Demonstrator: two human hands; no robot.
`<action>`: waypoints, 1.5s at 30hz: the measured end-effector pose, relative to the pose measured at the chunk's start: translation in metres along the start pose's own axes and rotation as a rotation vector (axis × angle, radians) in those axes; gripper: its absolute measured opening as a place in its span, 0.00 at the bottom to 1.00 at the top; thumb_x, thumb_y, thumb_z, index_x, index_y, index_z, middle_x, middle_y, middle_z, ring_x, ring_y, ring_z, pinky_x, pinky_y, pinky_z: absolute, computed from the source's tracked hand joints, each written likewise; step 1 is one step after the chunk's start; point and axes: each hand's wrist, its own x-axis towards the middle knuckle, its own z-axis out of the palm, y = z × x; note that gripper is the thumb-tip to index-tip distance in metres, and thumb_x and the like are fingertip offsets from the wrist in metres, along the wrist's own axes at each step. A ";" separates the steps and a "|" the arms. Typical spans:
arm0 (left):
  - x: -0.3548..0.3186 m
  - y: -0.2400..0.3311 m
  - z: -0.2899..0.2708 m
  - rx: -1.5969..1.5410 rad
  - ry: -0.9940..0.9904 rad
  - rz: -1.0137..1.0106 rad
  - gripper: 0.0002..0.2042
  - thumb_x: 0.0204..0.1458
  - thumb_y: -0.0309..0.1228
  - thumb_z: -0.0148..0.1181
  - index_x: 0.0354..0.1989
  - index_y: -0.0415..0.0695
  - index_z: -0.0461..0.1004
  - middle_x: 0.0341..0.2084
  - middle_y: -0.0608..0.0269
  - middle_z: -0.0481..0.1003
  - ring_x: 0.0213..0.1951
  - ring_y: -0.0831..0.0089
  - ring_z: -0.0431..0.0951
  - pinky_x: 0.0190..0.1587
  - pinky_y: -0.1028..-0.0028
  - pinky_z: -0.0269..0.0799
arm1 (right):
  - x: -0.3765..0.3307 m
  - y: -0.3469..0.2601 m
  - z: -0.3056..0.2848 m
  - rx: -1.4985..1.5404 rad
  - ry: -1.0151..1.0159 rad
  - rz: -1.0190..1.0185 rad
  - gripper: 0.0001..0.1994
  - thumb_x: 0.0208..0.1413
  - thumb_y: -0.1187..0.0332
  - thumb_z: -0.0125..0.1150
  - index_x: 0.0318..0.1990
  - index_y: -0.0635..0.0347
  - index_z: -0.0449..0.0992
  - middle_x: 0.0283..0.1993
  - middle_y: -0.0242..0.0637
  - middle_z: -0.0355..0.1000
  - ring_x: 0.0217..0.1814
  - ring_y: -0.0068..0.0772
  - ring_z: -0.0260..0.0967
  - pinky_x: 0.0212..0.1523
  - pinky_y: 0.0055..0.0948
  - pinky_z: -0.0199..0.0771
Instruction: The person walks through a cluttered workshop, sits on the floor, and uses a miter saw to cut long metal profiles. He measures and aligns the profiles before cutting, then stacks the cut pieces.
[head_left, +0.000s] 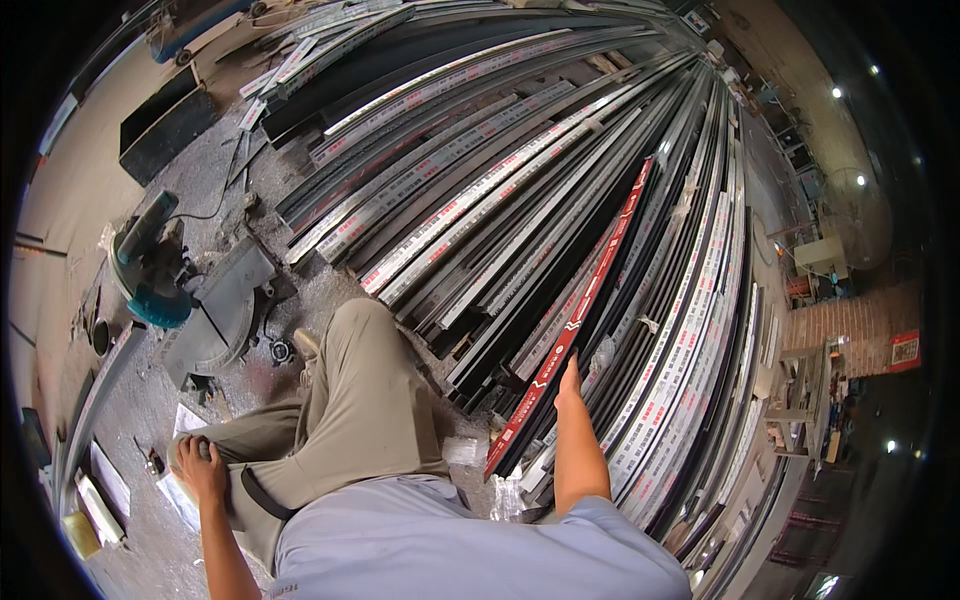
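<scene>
Left hand [202, 470] spread on leg [262, 440]; right hand [569, 388] at red bar [548, 372], grip unclear: one-handed support could let it slip.

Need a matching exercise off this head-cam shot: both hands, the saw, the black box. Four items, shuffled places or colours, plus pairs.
Column 1
1. left hand
2. right hand
3. saw
4. black box

Column 2
A. partly teal, on the floor at the left of the view
B. at the red-faced bar
C. near the upper left of the view
D. resting on a trouser leg

Pairs: 1-D, 2-B, 3-A, 4-C
</scene>
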 end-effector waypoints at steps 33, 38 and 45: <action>0.021 0.193 -0.059 -1.219 -0.406 0.448 0.31 0.61 0.52 0.64 0.67 0.48 0.70 0.62 0.50 0.72 0.64 0.54 0.72 0.65 0.59 0.70 | -0.129 -0.053 -0.035 -0.274 0.103 -0.718 0.47 0.59 0.29 0.52 0.58 0.76 0.72 0.58 0.59 0.72 0.57 0.55 0.73 0.58 0.49 0.75; 0.000 0.244 -0.137 -1.403 -0.483 0.656 0.41 0.60 0.57 0.63 0.74 0.45 0.59 0.68 0.49 0.66 0.68 0.56 0.68 0.69 0.58 0.64 | -0.133 -0.096 0.010 -0.773 0.083 -1.044 0.35 0.69 0.40 0.44 0.53 0.70 0.80 0.46 0.54 0.81 0.45 0.50 0.79 0.48 0.47 0.82; -0.012 0.219 -0.184 -1.935 -0.420 0.528 0.51 0.61 0.61 0.58 0.80 0.41 0.37 0.74 0.45 0.55 0.74 0.56 0.57 0.75 0.59 0.51 | -0.183 -0.117 0.113 -0.719 -0.681 -1.161 0.26 0.64 0.46 0.63 0.55 0.61 0.78 0.39 0.49 0.81 0.37 0.51 0.76 0.44 0.44 0.78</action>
